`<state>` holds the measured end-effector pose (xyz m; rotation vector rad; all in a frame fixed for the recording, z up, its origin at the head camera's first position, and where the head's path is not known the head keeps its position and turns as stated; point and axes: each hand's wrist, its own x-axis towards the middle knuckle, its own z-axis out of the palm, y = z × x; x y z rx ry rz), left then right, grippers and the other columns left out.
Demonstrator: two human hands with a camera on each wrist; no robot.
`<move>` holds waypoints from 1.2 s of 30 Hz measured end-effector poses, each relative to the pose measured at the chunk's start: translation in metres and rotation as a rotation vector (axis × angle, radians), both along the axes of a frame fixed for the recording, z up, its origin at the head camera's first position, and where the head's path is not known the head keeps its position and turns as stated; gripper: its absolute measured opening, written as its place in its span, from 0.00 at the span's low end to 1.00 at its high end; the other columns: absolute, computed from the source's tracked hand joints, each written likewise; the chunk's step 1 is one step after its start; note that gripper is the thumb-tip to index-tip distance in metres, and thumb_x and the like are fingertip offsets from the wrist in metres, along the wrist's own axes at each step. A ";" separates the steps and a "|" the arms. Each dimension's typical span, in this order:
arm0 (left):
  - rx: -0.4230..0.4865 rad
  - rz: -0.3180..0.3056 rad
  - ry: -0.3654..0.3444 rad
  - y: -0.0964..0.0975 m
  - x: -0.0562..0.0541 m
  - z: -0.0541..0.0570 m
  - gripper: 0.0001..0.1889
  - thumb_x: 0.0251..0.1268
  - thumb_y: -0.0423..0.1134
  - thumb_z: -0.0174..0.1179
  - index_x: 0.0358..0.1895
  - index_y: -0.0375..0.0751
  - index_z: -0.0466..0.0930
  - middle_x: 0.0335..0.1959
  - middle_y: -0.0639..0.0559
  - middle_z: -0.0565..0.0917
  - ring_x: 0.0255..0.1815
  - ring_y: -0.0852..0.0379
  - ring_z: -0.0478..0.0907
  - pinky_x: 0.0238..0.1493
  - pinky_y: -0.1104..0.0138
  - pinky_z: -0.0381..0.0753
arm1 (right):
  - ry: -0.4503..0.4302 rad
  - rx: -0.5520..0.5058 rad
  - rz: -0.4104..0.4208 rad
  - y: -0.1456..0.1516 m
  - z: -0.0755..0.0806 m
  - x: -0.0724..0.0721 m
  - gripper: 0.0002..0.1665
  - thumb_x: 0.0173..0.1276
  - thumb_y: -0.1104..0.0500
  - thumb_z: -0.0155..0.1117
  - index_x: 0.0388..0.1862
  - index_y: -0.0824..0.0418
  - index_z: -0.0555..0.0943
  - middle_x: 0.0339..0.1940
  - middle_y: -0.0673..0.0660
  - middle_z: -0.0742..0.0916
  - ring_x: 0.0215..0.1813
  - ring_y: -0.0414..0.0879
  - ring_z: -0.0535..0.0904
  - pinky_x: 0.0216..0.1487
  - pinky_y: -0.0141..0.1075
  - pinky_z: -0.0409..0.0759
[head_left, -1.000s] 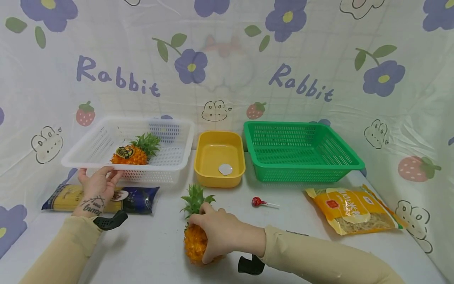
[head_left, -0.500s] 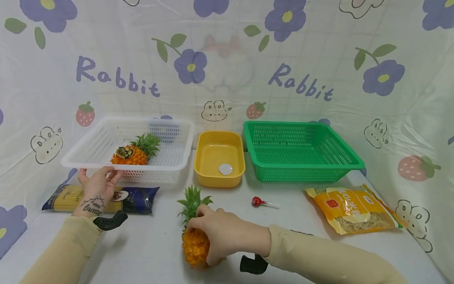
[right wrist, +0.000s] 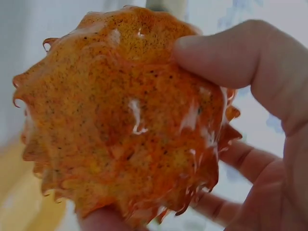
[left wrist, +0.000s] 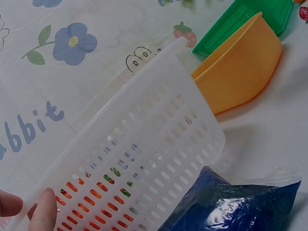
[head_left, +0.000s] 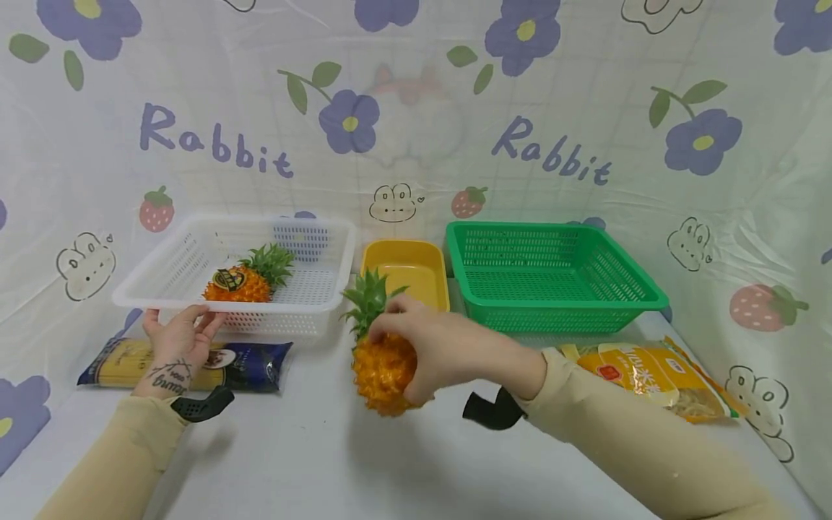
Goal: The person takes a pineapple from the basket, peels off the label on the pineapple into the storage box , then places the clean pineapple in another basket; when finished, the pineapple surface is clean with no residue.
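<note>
A right hand [head_left: 442,343] grips a toy-bright pineapple [head_left: 383,372] above a white table [head_left: 292,455], thumb on one side and fingers curled round the other. The fruit's body is glossy orange, studded with hooked knobs and, seen close from the wrist, speckled with dark dots; its green leafy crown tilts up and away from the person, slightly to the left. To the left, the other hand, the left hand [head_left: 182,343], holds the front rim of a white basket [head_left: 305,307], in which a second pineapple [head_left: 237,284] lies on its side, bearing a dark label. A blue and yellow packet [head_left: 253,365] lies in front of that basket, partly behind the left hand and wrist. Beyond the raised fruit stands a yellow tub [head_left: 403,254], its front largely blocked from view by crown and knuckles. A green basket [head_left: 552,318] sits just to its right, and the right forearm partly covers an orange bag [head_left: 650,379] nearby. A flowered cloth [head_left: 416,87] printed "Rabbit" hangs behind.
</note>
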<state>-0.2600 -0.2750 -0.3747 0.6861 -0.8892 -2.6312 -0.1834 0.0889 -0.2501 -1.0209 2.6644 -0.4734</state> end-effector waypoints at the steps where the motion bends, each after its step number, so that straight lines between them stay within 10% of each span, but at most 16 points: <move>1: 0.001 -0.001 0.003 0.000 0.000 0.000 0.50 0.53 0.18 0.58 0.63 0.77 0.43 0.56 0.59 0.58 0.58 0.51 0.64 0.53 0.60 0.75 | 0.028 -0.001 -0.013 0.003 0.005 -0.008 0.38 0.37 0.61 0.74 0.51 0.43 0.74 0.54 0.46 0.69 0.46 0.44 0.72 0.38 0.32 0.77; 11: -0.018 -0.004 -0.008 0.001 0.001 0.000 0.50 0.54 0.19 0.58 0.63 0.77 0.43 0.56 0.59 0.59 0.58 0.51 0.63 0.54 0.60 0.75 | 0.121 0.031 -0.145 0.053 0.041 -0.097 0.37 0.44 0.67 0.69 0.56 0.49 0.72 0.58 0.53 0.65 0.49 0.51 0.71 0.43 0.41 0.78; 20: -0.014 -0.002 0.004 0.001 0.000 0.003 0.50 0.53 0.18 0.57 0.63 0.76 0.43 0.54 0.60 0.60 0.57 0.51 0.64 0.55 0.60 0.73 | 0.132 0.147 -0.286 0.104 0.027 -0.153 0.37 0.46 0.69 0.65 0.58 0.52 0.71 0.57 0.56 0.65 0.46 0.54 0.70 0.41 0.42 0.77; 36: -0.027 0.000 -0.004 -0.001 -0.001 0.002 0.50 0.52 0.18 0.59 0.63 0.76 0.44 0.54 0.59 0.60 0.57 0.51 0.64 0.55 0.59 0.73 | -0.046 0.170 -0.385 0.122 -0.017 -0.188 0.42 0.45 0.72 0.62 0.61 0.48 0.69 0.65 0.56 0.60 0.48 0.56 0.66 0.31 0.38 0.74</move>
